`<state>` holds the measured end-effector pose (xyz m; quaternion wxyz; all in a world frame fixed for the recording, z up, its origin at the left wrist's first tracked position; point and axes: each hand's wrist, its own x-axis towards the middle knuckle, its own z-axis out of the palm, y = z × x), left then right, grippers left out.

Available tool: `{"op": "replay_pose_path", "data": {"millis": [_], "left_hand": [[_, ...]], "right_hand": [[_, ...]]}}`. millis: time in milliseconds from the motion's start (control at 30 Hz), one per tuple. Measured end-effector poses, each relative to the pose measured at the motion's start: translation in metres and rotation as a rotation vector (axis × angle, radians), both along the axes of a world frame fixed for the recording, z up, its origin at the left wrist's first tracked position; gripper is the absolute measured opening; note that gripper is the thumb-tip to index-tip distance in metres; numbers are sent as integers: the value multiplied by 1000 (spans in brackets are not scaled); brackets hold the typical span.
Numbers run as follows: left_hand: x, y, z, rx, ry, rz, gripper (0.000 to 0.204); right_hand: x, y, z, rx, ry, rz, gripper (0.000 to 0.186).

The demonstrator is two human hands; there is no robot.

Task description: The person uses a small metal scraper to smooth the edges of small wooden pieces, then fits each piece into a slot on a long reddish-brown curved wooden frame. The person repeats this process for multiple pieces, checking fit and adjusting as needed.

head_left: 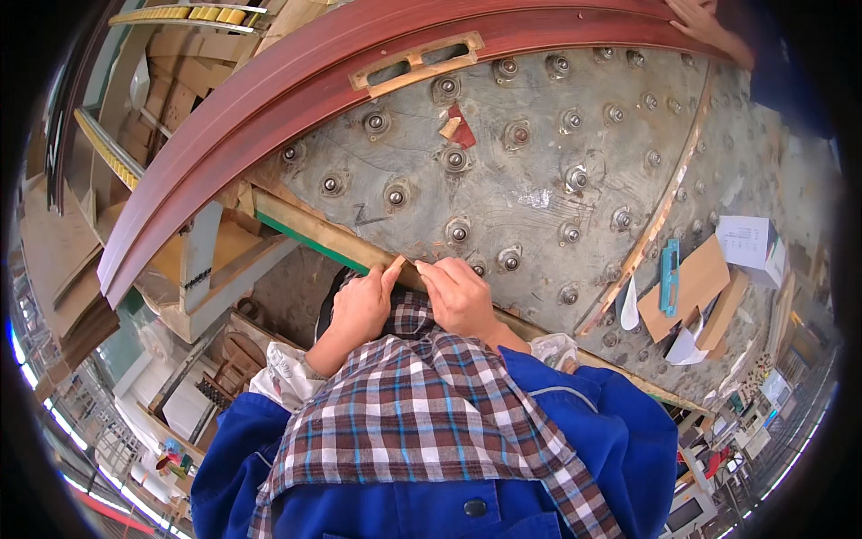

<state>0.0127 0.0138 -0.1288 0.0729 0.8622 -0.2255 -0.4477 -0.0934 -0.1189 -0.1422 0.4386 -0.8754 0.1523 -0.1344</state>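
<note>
Head view: my left hand [362,304] and right hand [462,301] sit near each other at the wooden edge [323,230] of the table [532,175], fingers curled nearly closed; I can't make out what, if anything, either pinches. Beyond them, a long curved red frame [269,117] spans the table's far side, where a co-worker's hand [708,31] touches it. Cardboard [700,280] lies rightward, beside a teal piece [670,277].

A wide grey table [516,220] studded with metal balls [458,231] fills the middle. Brown boards [67,242] and a track of yellow rollers [106,144] stand at the left. Bright strips of light [67,427] run at lower left, while small clutter [754,431] crowds the lower right
</note>
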Motion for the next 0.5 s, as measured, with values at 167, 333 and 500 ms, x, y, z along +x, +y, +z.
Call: {"op": "replay_pose_path", "data": {"millis": [167, 333, 500], "left_hand": [[-1, 2, -2, -21, -8, -23, 44], [-1, 4, -5, -34, -3, -30, 43], [-1, 2, -2, -33, -1, -16, 42]], "right_hand": [[1, -4, -2, 22, 25, 33, 24], [12, 3, -6, -92, 7, 80, 31], [18, 7, -5, -88, 2, 12, 30]]}}
